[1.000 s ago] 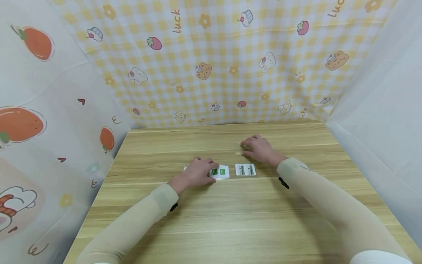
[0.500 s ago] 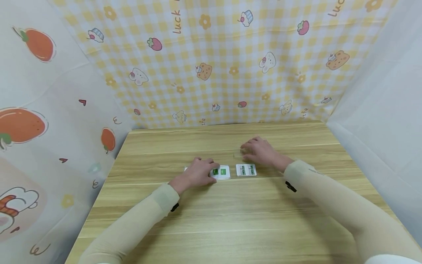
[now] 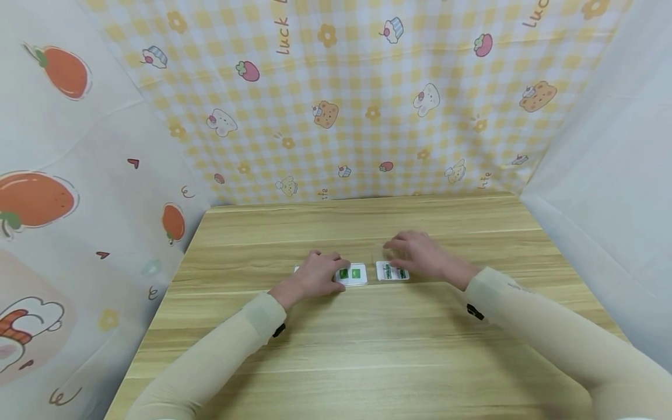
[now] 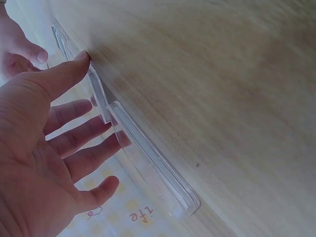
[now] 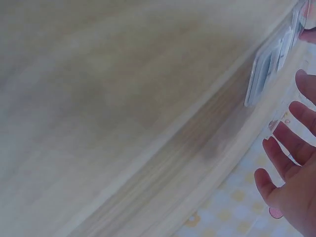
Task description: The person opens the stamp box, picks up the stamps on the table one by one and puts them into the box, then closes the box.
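My left hand (image 3: 315,275) rests over a flat clear plastic case (image 3: 359,274) with a white card printed with green squares. In the left wrist view the thumb lies at its near edge and the fingers at its far edge. Another clear case (image 4: 153,160) lies beside it, mostly hidden under that hand in the head view. To the right, a second white card (image 3: 385,273) with green pictures lies in a clear tray. Above its far edge is my right hand (image 3: 424,254), blurred, fingers bent, holding a thin clear plastic piece (image 5: 273,125) at the fingertips.
The flat cases stand in a row on a wood-grain table (image 3: 336,350). Behind the table hangs a yellow checked cloth (image 3: 367,140), with white cloth walls at the left (image 3: 121,210) and right (image 3: 593,192).
My right hand has come nearer with the clear piece, from behind the right card to over its far edge. My left hand has stayed in place on its case.
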The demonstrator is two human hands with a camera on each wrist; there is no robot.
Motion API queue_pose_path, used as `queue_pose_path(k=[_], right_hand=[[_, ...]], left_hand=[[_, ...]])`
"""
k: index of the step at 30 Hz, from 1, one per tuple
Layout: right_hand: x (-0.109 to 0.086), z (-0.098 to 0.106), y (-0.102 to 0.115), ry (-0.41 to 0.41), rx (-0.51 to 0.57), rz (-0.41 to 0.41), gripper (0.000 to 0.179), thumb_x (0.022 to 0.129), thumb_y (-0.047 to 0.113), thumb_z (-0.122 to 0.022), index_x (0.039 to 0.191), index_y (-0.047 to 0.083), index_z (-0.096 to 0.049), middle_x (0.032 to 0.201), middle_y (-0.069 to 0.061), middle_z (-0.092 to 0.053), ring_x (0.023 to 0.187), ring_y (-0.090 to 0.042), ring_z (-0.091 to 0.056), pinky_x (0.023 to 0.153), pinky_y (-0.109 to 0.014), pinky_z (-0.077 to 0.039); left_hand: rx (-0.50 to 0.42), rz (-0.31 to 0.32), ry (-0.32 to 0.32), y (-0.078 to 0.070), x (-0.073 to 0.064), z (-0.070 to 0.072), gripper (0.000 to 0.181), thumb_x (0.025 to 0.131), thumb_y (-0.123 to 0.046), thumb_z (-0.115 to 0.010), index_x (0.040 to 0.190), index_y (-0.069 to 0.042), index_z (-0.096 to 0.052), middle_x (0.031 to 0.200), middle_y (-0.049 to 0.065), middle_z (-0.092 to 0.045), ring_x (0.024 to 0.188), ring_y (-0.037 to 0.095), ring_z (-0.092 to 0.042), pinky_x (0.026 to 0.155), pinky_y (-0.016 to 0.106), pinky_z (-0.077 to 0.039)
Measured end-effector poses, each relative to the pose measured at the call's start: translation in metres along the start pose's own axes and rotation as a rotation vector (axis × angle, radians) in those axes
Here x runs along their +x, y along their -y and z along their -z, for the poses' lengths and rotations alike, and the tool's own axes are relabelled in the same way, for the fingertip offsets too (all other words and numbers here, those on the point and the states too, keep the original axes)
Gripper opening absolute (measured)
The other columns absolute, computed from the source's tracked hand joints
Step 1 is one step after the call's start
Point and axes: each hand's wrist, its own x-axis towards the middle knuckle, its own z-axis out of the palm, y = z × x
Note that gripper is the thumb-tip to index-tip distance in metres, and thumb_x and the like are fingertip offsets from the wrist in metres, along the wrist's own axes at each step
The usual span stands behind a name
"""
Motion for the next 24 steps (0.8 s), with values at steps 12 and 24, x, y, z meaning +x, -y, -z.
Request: queue_pose_path(k=[12, 24], right_hand=[[-0.019, -0.011, 0.007, -0.052, -0.055, 0.096, 0.043, 0.089, 0.032, -0.079, 0.127, 0.014, -0.07, 0.119, -0.006, -0.067, 0.106, -0.026, -0.062, 0.095, -0.052, -0.047], [-0.023, -0.017, 0.011, -0.029, -0.053, 0.039, 0.046, 0.088, 0.036, -0.08, 0.128, 0.017, -0.069, 0.123, -0.006, -0.066, 0.112, -0.027, -0.06, 0.099, -0.055, -0.043]], left_hand=[[0.002, 0.009, 0.007, -0.001, -0.001, -0.001, 0.057, 0.09, -0.045, -0.075, 0.139, -0.021, -0.06, 0.128, 0.0, -0.063, 0.102, 0.013, -0.061, 0.107, 0.058, -0.033], [-0.003, 0.005, 0.002, -0.001, -0.001, 0.0, 0.057, 0.09, -0.045, -0.075, 0.139, -0.02, -0.061, 0.126, 0.001, -0.063, 0.101, 0.013, -0.061, 0.107, 0.058, -0.034]])
